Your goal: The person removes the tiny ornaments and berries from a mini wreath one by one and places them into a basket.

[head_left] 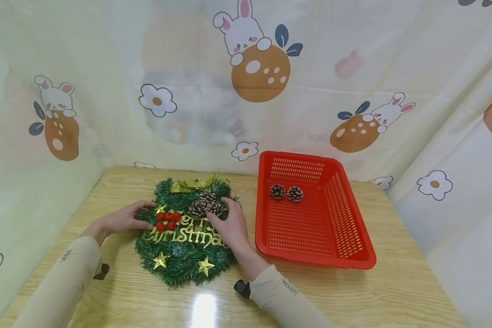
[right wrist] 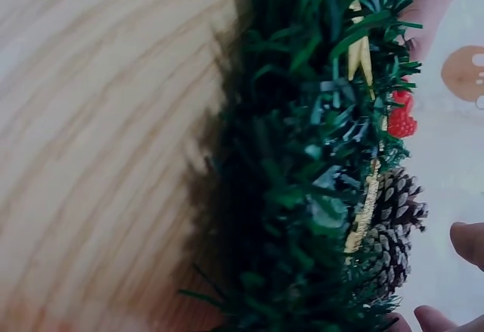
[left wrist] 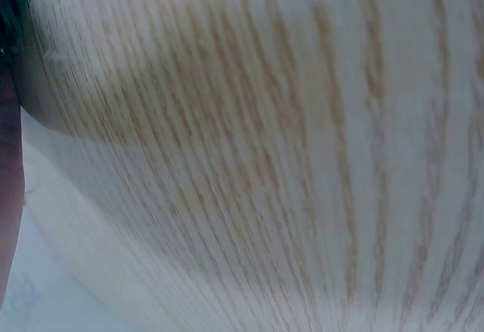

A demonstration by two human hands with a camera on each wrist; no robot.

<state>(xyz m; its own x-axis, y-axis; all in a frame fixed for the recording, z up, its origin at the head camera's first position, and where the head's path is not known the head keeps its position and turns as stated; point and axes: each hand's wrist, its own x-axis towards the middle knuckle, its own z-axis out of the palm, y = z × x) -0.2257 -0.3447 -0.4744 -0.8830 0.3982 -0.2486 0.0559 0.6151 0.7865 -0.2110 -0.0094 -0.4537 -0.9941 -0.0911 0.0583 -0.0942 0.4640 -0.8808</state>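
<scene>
A green Christmas wreath (head_left: 176, 264) lies on the table, with gold "Merry Christmas" lettering (head_left: 188, 237) across it. My left hand (head_left: 125, 218) rests at its left edge, fingers spread, the thumb close to a cluster of red berries (head_left: 169, 220). My right hand (head_left: 234, 228) is over the wreath's right side, thumb and fingers parted beside several pine cones (head_left: 197, 209). In the right wrist view its fingertips (right wrist: 470, 243) stand a little off the pine cones (right wrist: 389, 256). Mostly bare table shows in the left wrist view, with a bit of greenery (left wrist: 13, 3) at the corner.
Right of the wreath stands a red plastic basket (head_left: 262, 232) holding two pine cones (head_left: 285, 192). Gold stars (head_left: 205, 266) and a gold ribbon (head_left: 192, 184) decorate the wreath. A printed curtain (head_left: 197, 114) borders the wooden table (head_left: 147, 305) at the back and sides.
</scene>
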